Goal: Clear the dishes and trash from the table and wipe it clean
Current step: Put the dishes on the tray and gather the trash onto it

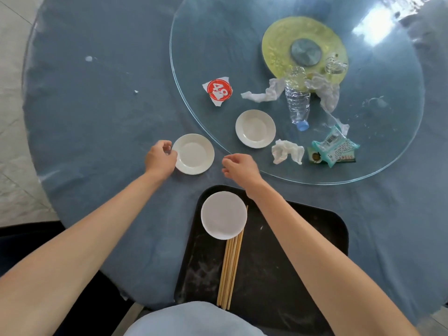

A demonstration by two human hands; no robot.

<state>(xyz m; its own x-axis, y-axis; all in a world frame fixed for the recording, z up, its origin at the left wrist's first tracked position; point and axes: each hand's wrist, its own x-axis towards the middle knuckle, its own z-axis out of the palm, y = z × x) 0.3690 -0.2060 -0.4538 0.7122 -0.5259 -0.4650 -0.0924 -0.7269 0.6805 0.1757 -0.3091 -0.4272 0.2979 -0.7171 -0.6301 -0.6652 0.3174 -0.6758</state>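
A small white plate (195, 154) lies on the blue tablecloth (101, 112), and my left hand (160, 159) pinches its left rim. My right hand (238, 168) hovers to the plate's right with curled fingers and nothing in it. A second white plate (255, 129) rests on the glass turntable (213, 44). On the turntable lie a crushed plastic bottle (297, 100), crumpled tissues (287, 151), a red and white wrapper (218, 90) and a teal packet (335, 149). A black tray (278, 275) near me holds a white bowl (223, 215) and several wooden chopsticks (230, 267).
A small glass jar (334, 65) stands on the turntable by the yellow-green hub (281, 40). White crumbs (88, 58) dot the cloth at the left. The table's round edge curves along the left over pale floor tiles (12, 93).
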